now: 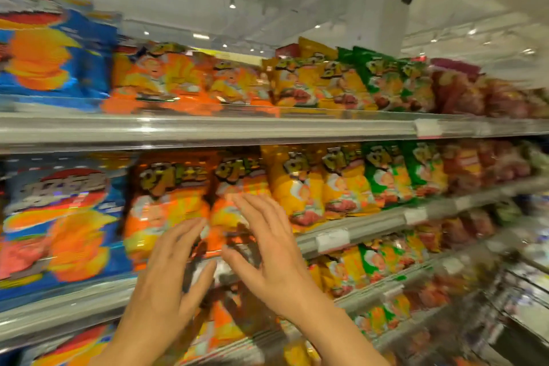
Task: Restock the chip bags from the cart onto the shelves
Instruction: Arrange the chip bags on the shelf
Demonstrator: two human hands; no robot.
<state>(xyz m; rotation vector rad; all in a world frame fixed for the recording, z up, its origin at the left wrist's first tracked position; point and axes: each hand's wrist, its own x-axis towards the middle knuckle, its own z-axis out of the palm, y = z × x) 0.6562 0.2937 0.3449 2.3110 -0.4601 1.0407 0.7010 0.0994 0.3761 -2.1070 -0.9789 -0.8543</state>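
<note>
Fingers of both hands spread flat and grip nothing, the left hand and right hand patting the orange chip bags on the middle shelf; press evenly, nudging them upright behind the rail.

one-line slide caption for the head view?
Both hands, left and right, fingers spread on orange chip bags on the second shelf.

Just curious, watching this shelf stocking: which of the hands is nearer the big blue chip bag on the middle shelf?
Left. The left hand is in front of the orange bags, just right of the blue chip bag. The right hand is farther right, beyond the left one.
</note>
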